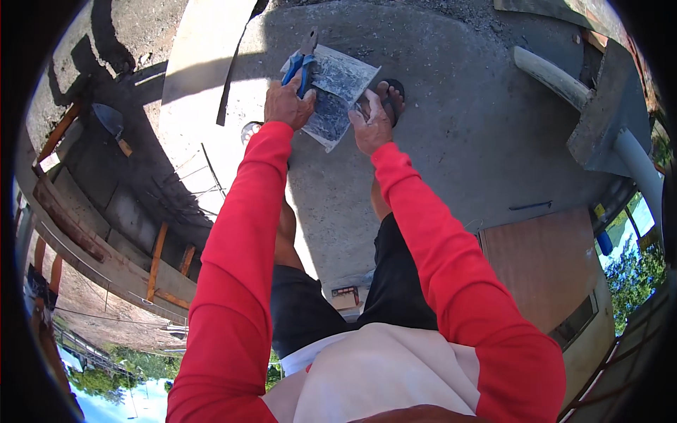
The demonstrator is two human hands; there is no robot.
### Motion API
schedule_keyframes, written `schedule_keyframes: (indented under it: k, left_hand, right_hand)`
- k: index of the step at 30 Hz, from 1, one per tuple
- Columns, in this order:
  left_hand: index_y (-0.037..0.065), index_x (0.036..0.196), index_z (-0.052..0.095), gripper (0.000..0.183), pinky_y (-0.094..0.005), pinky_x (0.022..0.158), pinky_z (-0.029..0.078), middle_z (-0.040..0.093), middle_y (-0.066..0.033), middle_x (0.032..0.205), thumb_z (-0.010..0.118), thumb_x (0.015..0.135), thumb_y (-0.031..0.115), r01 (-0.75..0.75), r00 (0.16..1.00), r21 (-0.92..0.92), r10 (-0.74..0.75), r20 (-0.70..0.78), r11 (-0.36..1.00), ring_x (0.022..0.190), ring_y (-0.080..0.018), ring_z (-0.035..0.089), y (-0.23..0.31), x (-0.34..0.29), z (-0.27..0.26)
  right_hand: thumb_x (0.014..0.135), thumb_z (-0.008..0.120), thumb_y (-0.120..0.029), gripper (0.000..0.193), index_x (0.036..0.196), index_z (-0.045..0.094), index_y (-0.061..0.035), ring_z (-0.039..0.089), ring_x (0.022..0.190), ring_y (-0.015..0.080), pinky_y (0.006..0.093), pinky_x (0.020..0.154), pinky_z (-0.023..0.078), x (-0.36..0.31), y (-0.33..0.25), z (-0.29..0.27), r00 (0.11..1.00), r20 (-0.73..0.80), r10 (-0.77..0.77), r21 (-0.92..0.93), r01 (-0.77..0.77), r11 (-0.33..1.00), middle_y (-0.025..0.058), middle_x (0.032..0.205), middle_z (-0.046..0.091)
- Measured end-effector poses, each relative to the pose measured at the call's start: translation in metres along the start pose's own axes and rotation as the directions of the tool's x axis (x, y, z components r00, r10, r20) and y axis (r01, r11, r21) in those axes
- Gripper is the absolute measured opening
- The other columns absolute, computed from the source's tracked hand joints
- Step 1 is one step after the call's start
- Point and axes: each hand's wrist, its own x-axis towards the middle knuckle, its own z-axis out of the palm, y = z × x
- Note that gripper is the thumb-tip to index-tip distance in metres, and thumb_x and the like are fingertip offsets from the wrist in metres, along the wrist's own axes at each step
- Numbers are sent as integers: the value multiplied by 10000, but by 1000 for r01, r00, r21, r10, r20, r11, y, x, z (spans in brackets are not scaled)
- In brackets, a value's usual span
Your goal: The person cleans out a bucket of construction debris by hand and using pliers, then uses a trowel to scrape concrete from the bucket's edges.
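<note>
Pliers with blue handles are gripped in my left hand, its fingers closed around them and their jaws pointing away from me. Under and beside the pliers is a grey, roughly rectangular piece with a raised line across its middle and whitish smears. What it is made of, I cannot tell. My right hand pinches the right edge of this piece between thumb and fingers. Both arms reach forward in red sleeves, and the piece is held above the floor between my feet.
A trowel lies at the left beside a shaded recess with wooden stakes. A pale pipe juts in from the right. Near my right side are a brown wooden panel and a thin dark rod. My sandalled foot is close by.
</note>
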Motion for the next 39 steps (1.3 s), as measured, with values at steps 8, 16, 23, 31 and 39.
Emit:
schedule_keyframes:
  k: [8,16,23,31,39]
  left_hand:
    - [120,1102,493,434,-342,728,396,475,-192,827,566,697,258,39,999,-33,-38,10,999,793,-310,501,-7,6,-7]
    - [113,1103,496,449,-332,805,372,465,-161,910,565,687,268,47,991,-45,-41,127,998,897,-279,465,-6,10,-12]
    - [132,1099,502,461,-338,806,379,475,-163,929,575,668,280,85,987,-10,-83,140,996,898,-288,481,-12,13,-11]
    - [18,1051,512,446,-271,563,424,547,-113,635,560,648,205,294,940,-646,-336,61,705,548,-174,511,-57,-50,-14]
    - [23,924,559,299,-241,481,378,466,-19,559,531,662,164,418,895,-773,-362,260,478,496,-94,448,-72,-138,-23]
  right_hand:
    - [727,515,-121,457,1133,358,19,500,930,244,288,836,327,15,8,-1,998,51,-38,34,36,999,148,1010,525]
    - [756,530,-178,404,1078,430,44,512,852,160,245,775,379,6,14,-13,976,217,17,102,-40,994,115,923,545]
    - [737,544,-236,440,1044,433,60,521,817,165,251,731,386,13,-1,-18,962,272,6,366,-109,924,109,886,550]
    - [607,663,-230,680,1147,346,34,469,948,240,297,818,355,17,-30,8,988,-142,-63,-5,63,998,157,1040,492]
    - [512,711,-187,576,1017,516,12,515,932,208,282,804,395,9,-37,10,999,-54,2,-314,-19,949,146,1017,527]
